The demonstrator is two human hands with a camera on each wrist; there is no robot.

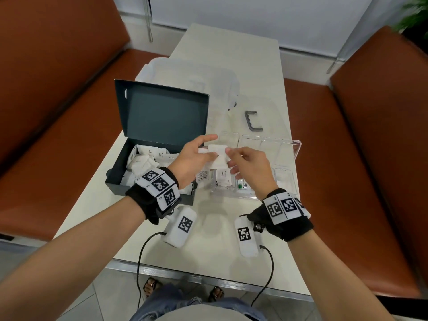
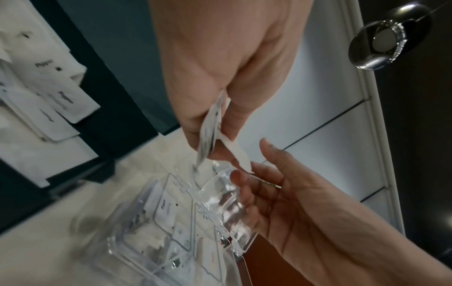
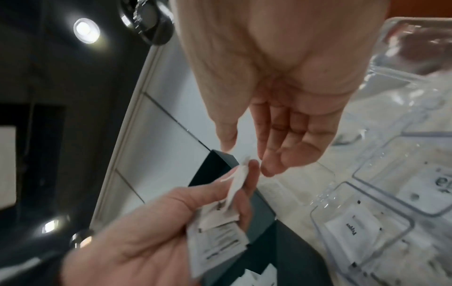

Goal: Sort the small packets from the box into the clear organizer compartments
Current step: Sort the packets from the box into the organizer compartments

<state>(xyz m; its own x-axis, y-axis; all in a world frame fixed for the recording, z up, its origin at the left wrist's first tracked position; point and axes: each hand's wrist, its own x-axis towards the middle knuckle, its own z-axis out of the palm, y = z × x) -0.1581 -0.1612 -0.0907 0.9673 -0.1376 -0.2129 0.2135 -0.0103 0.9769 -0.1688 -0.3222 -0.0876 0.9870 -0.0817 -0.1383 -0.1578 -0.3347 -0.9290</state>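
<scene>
My left hand [image 1: 203, 151] grips a small stack of white packets [image 1: 216, 156] above the gap between box and organizer. In the left wrist view the stack [image 2: 210, 131] is pinched between thumb and fingers, with one white packet [image 2: 234, 152] sticking out. My right hand [image 1: 231, 156] reaches in with straight fingers; its fingertips [image 2: 247, 174] touch that packet's tip while the thumb stays apart. The dark open box [image 1: 115, 181] on the left holds several white packets [image 1: 143, 161]. On the right, the clear organizer [image 1: 296, 149] has packets [image 1: 223, 179] in its near compartments.
A grey clip-like handle [image 1: 253, 120] lies behind the organizer. A clear plastic lid [image 1: 192, 75] rests farther back on the white table [image 1: 231, 47]. Brown benches [image 1: 347, 158] flank the table on both sides. The table's near edge [image 1: 208, 274] is close to my body.
</scene>
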